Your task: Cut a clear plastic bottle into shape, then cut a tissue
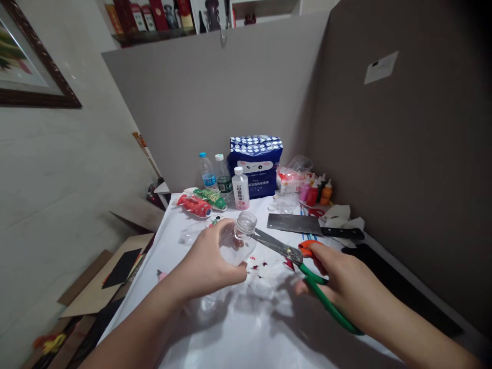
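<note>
My left hand (209,259) is wrapped round a clear plastic bottle (234,243) with its uncapped neck turned up. Fingers of my right hand (338,277) are through the handles of a pair of scissors (274,245), one handle orange, the other green. The tips of the blades reach the bottle just below its neck; whether they have cut into the plastic I cannot tell. Small red scraps (263,265) lie on the white-covered table below. Behind my right hand rests a cleaver (294,223) with a black handle.
Capped bottles (240,189) and a blue package (257,169) stand at the back. Red (194,205) and green (211,198) wrapped pieces lie at the left. Several paint bottles (312,192) stand back right, near crumpled white tissue (342,216). Grey partitions (226,97) border the table (215,343); cardboard (103,282) is at lower left.
</note>
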Motion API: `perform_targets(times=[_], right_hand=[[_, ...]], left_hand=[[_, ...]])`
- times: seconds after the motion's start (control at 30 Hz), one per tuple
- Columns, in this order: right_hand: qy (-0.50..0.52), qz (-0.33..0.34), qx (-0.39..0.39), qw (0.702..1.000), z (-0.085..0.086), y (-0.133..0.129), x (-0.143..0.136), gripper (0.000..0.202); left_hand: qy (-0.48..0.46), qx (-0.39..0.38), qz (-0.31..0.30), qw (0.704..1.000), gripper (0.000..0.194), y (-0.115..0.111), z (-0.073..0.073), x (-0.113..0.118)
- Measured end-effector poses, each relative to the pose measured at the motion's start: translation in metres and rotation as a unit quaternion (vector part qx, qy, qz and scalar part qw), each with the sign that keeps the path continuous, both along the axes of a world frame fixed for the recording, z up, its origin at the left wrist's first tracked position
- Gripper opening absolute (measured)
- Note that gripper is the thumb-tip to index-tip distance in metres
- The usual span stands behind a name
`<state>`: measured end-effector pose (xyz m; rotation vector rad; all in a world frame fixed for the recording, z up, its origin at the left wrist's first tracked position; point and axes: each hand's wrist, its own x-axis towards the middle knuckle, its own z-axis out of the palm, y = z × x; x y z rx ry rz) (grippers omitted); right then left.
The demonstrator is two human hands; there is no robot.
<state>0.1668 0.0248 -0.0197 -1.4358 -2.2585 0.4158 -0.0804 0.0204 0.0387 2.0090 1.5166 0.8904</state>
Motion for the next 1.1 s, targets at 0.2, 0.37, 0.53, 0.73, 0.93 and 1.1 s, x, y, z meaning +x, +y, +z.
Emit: perform_targets(times=[0.2, 0.37, 0.53, 0.73, 0.93, 1.1], right_hand=[[0.006, -0.018, -0.058, 0.998, -0.01, -0.002, -0.005, 0.028], [0.026, -0.027, -0.067, 0.997, -0.016, -0.002, -0.006, 0.027], [0.017, 0.01, 0.061, 0.998, -0.016, -0.005, -0.002, 0.037], [0.016, 0.034, 0.165, 0.986, -0.015, -0.008, 0.003, 0.033], [0.006, 0.045, 0.15, 0.988, -0.016, -0.011, 0.011, 0.024], [0.0, 0.038, 0.114, 0.993, -0.014, -0.013, 0.014, 0.026]], left_hand=[[0.028, -0.011, -0.018, 0.999, 0.03, 0.002, -0.002, 0.001], [0.031, 0.035, 0.016, 0.999, 0.043, -0.009, -0.006, 0.007], [0.002, 0.043, -0.021, 0.999, 0.045, -0.008, -0.005, 0.003], [-0.041, 0.018, -0.093, 0.995, 0.031, 0.004, -0.01, -0.005], [-0.099, -0.041, -0.187, 0.977, 0.033, 0.011, -0.016, -0.009], [-0.134, -0.068, -0.223, 0.963, 0.032, 0.016, -0.022, -0.014]])
